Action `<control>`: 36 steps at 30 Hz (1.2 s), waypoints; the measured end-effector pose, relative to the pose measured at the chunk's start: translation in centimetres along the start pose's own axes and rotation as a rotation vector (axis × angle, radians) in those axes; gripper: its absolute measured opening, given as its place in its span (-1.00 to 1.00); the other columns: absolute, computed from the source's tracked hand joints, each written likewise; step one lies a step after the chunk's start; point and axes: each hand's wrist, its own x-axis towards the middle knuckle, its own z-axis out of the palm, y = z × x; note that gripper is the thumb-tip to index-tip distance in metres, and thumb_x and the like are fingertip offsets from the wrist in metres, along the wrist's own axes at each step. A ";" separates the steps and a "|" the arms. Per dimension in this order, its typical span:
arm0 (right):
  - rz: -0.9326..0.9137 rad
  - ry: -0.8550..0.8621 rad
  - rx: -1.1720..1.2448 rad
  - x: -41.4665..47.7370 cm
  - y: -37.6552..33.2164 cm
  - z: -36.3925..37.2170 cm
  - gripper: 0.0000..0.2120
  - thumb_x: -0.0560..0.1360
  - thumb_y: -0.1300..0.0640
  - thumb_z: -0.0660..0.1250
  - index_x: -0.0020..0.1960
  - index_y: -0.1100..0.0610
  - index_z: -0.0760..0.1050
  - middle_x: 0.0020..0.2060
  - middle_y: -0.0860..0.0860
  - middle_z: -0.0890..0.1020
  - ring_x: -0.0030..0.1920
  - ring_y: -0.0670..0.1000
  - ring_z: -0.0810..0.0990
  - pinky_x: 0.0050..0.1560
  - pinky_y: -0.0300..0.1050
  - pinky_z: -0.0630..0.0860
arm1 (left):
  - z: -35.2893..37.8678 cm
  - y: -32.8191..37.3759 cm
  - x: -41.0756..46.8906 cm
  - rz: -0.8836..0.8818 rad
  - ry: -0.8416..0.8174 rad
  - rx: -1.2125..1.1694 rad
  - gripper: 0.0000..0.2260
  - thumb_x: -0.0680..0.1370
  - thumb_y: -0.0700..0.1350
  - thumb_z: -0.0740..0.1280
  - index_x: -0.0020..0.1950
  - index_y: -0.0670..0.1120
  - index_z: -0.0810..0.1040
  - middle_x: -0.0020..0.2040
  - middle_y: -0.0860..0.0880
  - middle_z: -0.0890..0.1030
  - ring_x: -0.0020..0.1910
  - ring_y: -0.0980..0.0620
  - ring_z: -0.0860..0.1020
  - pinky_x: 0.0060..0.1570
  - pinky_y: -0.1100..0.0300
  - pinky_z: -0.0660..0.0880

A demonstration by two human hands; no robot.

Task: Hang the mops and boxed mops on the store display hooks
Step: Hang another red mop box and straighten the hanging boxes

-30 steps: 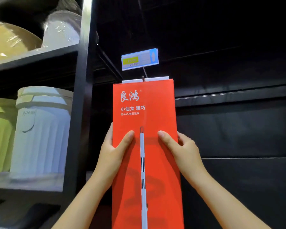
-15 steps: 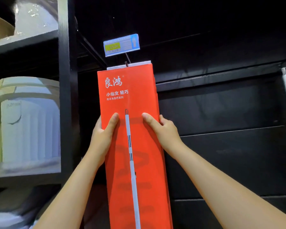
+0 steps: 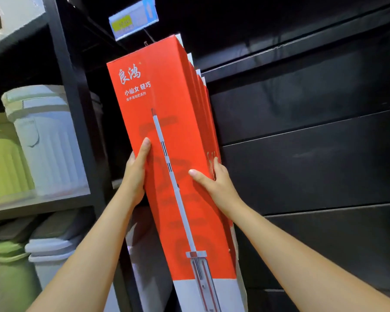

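Observation:
A tall red boxed mop with a white mop printed on its front hangs tilted from a display hook under a blue price tag. Several more red boxes hang right behind it. My left hand grips the front box's left edge, thumb on the face. My right hand holds its right edge, thumb on the front and fingers curled round the side. The hook is mostly hidden by the box tops.
A black shelf upright stands just left of the boxes. White bins and green bins fill the left shelves, with lids stacked below. A dark slat wall spans the right.
The view has dropped and come closer. Both hands have slid lower down the box, and the box now leans left, showing the boxes hung behind it.

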 end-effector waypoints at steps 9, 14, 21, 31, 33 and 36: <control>0.005 -0.078 0.148 -1.0 2.1 0.5 0.09 0.20 -0.65 0.04 0.56 -0.19 -0.27 0.57 -0.18 -0.19 0.56 -0.13 -0.21 0.56 0.14 -0.17 | 0.1 -0.2 -0.5 -0.059 -0.018 0.022 -0.43 0.47 0.30 0.27 0.33 -0.05 0.54 0.19 -0.14 0.65 0.13 -0.11 0.64 0.12 -0.02 0.56; 0.151 -0.015 0.252 -0.2 4.0 0.0 0.00 0.30 -0.63 -0.13 0.58 -0.12 -0.19 0.58 -0.14 -0.15 0.57 -0.08 -0.17 0.56 0.17 -0.15 | 0.1 -1.0 -2.0 -0.099 -0.006 0.033 -0.59 0.52 0.25 0.25 0.13 -0.02 0.65 0.10 -0.13 0.69 0.04 -0.07 0.67 0.12 -0.02 0.55; 0.278 -0.011 0.245 0.5 7.1 1.3 0.00 0.32 -0.60 -0.12 0.58 -0.08 -0.24 0.59 -0.11 -0.12 0.58 -0.01 -0.13 0.56 0.20 -0.10 | 0.7 -2.3 -3.4 -0.182 0.007 -0.025 -0.63 0.58 0.19 0.17 0.04 0.00 0.66 -0.04 -0.03 0.73 -0.09 0.01 0.71 0.04 0.01 0.53; 0.261 -0.002 0.268 1.5 8.4 1.2 -0.03 0.36 -0.60 -0.12 0.59 -0.09 -0.20 0.58 -0.15 -0.07 0.58 -0.06 -0.12 0.56 0.17 -0.10 | 0.2 -3.5 -3.8 -0.160 0.036 -0.051 -0.63 0.57 0.19 0.18 -0.02 0.01 0.70 -0.05 -0.04 0.73 -0.11 0.00 0.70 0.06 0.00 0.55; 0.280 0.000 0.284 2.2 8.8 1.0 0.12 0.18 -0.71 -0.13 0.59 -0.14 -0.16 0.58 -0.17 -0.05 0.58 -0.06 -0.10 0.56 0.17 -0.09 | 0.3 -4.2 -3.9 -0.167 0.037 -0.056 -0.62 0.57 0.20 0.17 0.02 -0.02 0.65 -0.13 -0.01 0.73 -0.18 0.04 0.70 -0.04 0.07 0.57; 0.282 -0.011 0.273 2.7 9.1 1.0 -0.11 0.40 -0.57 -0.12 0.58 -0.14 -0.19 0.58 -0.15 -0.09 0.58 -0.05 -0.15 0.55 0.19 -0.14 | 0.3 -4.8 -4.0 -0.166 0.058 -0.010 -0.58 0.54 0.25 0.17 -0.06 0.02 0.72 -0.10 -0.02 0.73 -0.13 0.03 0.70 0.00 0.04 0.58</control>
